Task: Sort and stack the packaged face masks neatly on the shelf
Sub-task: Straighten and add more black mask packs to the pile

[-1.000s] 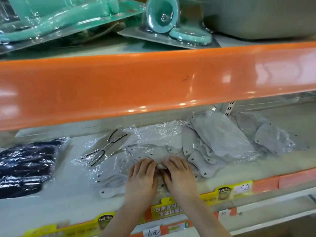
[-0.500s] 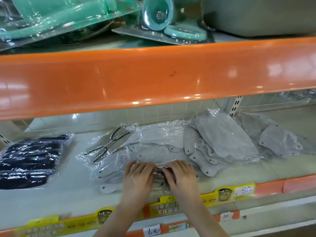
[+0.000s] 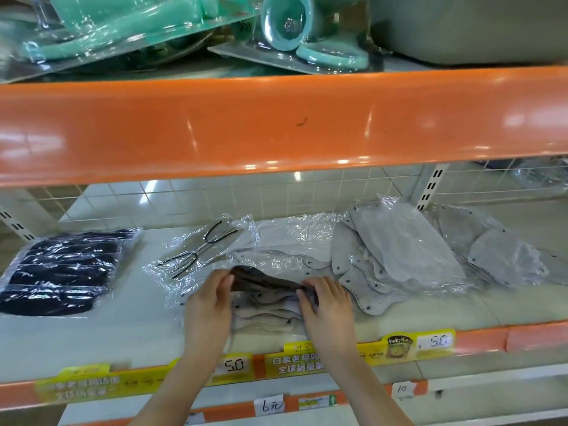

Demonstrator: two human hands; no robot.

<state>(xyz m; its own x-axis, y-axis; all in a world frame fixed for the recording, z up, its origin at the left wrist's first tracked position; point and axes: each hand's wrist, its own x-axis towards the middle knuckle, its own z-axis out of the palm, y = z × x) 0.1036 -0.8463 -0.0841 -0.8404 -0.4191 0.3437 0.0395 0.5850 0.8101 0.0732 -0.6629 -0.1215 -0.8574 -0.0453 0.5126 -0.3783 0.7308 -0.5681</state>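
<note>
On the white shelf (image 3: 92,336), a stack of pale grey face masks in clear wrap (image 3: 267,309) lies at the front middle. My left hand (image 3: 209,305) grips the left end of the top packet (image 3: 264,281) and my right hand (image 3: 329,305) grips its right end, lifting its near edge off the stack. A clear bag with black ear loops (image 3: 199,250) lies behind on the left. A heap of grey wrapped masks (image 3: 399,250) leans to the right, with more grey masks (image 3: 498,256) further right. A pack of dark navy masks (image 3: 61,272) lies at far left.
An orange shelf beam (image 3: 276,124) hangs low over the masks. Above it lie teal items in blister packs (image 3: 292,29) and a grey tub (image 3: 476,26). Yellow price labels (image 3: 424,342) line the shelf's front edge. A wire grid and white tiles back the shelf.
Both hands lay flat and close together on the stack before. Now they have moved apart to the packet's ends and raised its front edge. The camera has tilted slightly lower.
</note>
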